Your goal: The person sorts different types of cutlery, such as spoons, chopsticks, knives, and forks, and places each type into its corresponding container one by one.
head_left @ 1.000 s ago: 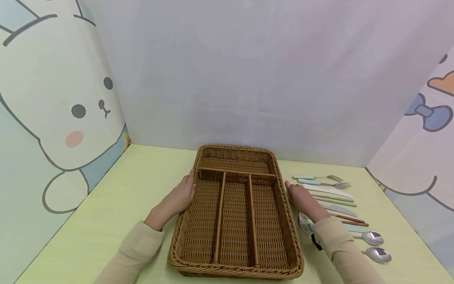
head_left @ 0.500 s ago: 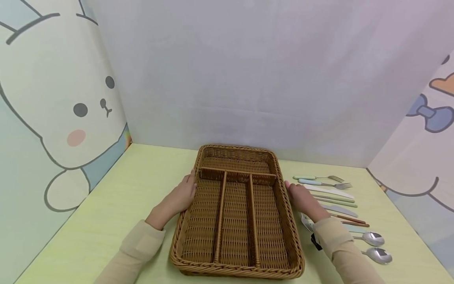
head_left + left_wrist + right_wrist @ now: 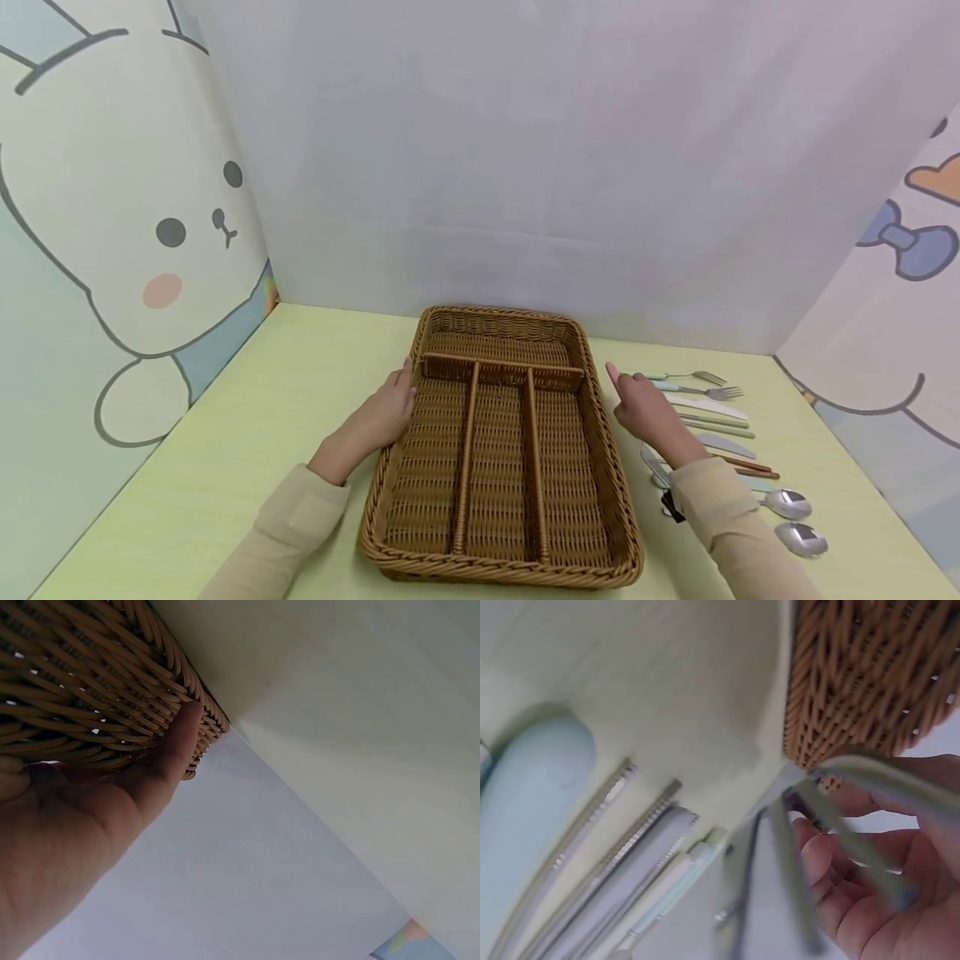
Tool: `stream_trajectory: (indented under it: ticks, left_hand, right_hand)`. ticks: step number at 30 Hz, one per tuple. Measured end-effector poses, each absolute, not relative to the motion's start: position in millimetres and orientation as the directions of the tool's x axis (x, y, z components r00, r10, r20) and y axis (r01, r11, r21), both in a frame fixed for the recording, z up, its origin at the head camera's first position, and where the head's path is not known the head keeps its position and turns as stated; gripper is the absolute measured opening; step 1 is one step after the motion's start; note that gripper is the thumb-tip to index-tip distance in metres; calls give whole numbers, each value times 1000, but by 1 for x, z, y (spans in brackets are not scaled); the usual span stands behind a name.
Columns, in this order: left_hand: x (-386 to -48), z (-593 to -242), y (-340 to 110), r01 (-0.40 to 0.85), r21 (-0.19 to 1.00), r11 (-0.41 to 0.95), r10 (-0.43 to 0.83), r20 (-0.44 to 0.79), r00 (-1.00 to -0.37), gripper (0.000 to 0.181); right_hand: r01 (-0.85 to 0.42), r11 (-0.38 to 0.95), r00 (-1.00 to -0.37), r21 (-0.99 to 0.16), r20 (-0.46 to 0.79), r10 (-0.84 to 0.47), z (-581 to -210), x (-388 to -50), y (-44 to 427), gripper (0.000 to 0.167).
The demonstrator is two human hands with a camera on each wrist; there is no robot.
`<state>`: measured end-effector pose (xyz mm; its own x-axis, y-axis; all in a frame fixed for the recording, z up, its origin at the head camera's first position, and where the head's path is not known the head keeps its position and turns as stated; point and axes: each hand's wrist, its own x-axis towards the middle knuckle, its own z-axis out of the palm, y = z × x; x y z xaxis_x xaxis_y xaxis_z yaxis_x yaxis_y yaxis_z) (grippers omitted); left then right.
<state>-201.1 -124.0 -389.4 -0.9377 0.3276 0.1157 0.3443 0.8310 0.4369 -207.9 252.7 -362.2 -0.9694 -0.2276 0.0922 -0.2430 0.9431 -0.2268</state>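
A brown wicker basket [image 3: 498, 575] with divided compartments stands in the middle of the table. Against its left outer wall lies my left hand [image 3: 384, 412]; in the left wrist view one straight finger [image 3: 180, 739] touches the weave. To the right of the basket, apart from its rim, my right hand [image 3: 647, 410] holds a fork [image 3: 654, 467] whose tines point back toward the wrist. Seen close in the right wrist view, that fork [image 3: 787, 862] is blurred, and the curled fingers [image 3: 817, 859] grip its far end. Most of its handle is hidden.
Cutlery lies in a row right of the basket: a green-handled fork [image 3: 708, 377], a blue-handled fork [image 3: 723, 392], knives, including a grey one [image 3: 727, 445], green chopsticks [image 3: 720, 423], brown chopsticks [image 3: 757, 470] and two spoons [image 3: 801, 538]. A pale curtain [image 3: 525, 167] hangs behind the table.
My right hand has shifted right and slightly away from the basket wall, and the fork moves along with it. The left hand and the basket stay put.
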Motion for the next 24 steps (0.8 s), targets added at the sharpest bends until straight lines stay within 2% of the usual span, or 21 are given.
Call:
stream_trajectory:
  ticks: [10,15,20,24]
  left_hand:
    - [-202,-389,-125,346,436,831,328,118,-937,53]
    - [-202,-389,-125,343,441,829,329,113,-938,53]
    - [-202,-389,-125,345,441,828,330,113,-937,53]
    - [-202,-390,-125,345,443,828,333,107,-937,53]
  right_hand:
    - [-303,928,-946,-219,186,-265,-339,-195,241,23]
    - [-347,915,-928,-206,214,-303,-331,-188,228,20]
    - [-362,910,-925,-203,202,-323,-325,-182,212,20]
    - [-363,908,-928,-208,170,-332,-323,-177,202,28]
